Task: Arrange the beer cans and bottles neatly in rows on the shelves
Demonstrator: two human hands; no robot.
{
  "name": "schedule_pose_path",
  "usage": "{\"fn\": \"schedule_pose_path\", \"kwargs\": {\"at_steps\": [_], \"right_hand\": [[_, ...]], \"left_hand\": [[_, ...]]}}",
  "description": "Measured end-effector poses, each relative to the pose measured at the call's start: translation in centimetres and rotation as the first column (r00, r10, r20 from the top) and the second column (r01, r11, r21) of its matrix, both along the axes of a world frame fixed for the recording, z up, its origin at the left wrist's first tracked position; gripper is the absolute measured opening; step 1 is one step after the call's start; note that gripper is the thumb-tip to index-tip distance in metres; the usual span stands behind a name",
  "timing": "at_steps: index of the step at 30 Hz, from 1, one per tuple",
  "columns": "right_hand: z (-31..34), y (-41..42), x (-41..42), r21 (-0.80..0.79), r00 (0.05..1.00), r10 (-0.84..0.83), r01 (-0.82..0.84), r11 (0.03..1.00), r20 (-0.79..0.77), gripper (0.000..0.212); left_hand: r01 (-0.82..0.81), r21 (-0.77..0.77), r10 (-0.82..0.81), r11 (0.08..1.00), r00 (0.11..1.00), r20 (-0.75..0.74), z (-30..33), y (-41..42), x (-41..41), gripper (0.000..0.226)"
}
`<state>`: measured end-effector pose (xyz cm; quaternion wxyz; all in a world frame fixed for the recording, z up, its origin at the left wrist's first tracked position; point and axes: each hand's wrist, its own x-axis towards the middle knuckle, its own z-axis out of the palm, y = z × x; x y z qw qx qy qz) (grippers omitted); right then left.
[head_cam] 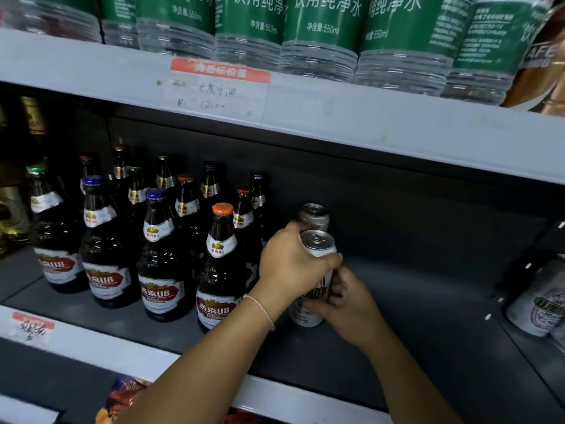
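A white beer can point(318, 243) stands upright on the dark middle shelf point(412, 316), just right of the bottles. My left hand point(290, 264) grips its upper part, fingers curled round the rim. My right hand point(345, 298) holds the lower half from the right. A second silver can point(314, 217) stands directly behind it. To the left, several brown U8 beer bottles point(159, 255) with red-and-white labels stand in rows running toward the back.
The upper shelf point(367, 117) carries a row of green-labelled water bottles point(321, 32) and a price tag point(217, 87). Another can point(541, 304) stands in the neighbouring bay at far right. Snack packs point(122, 396) lie on the shelf below.
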<state>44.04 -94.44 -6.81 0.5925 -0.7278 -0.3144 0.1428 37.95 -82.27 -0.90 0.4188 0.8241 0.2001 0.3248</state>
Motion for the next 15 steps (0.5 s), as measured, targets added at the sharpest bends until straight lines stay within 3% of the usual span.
{"fn": "schedule_pose_path", "kwargs": {"at_steps": [9, 13, 15], "right_hand": [[-1.7, 0.8, 0.6, 0.026, 1.0, -0.029, 0.029, 0.999, 0.007, 0.054], [-2.4, 1.4, 1.2, 0.075, 0.999, -0.041, 0.042, 0.996, -0.012, 0.053], [-2.9, 1.7, 1.5, 0.088, 0.998, -0.062, 0.063, 0.994, -0.015, 0.05]], "left_hand": [[0.07, 0.071, -0.075, 0.995, 0.994, 0.075, -3.5, 1.0, 0.9, 0.061], [0.138, -0.082, -0.117, 0.987, 0.968, 0.22, -5.8, 1.1, 0.4, 0.04], [0.137, -0.151, -0.103, 0.979, 0.972, 0.213, -7.0, 1.2, 0.4, 0.036]]}}
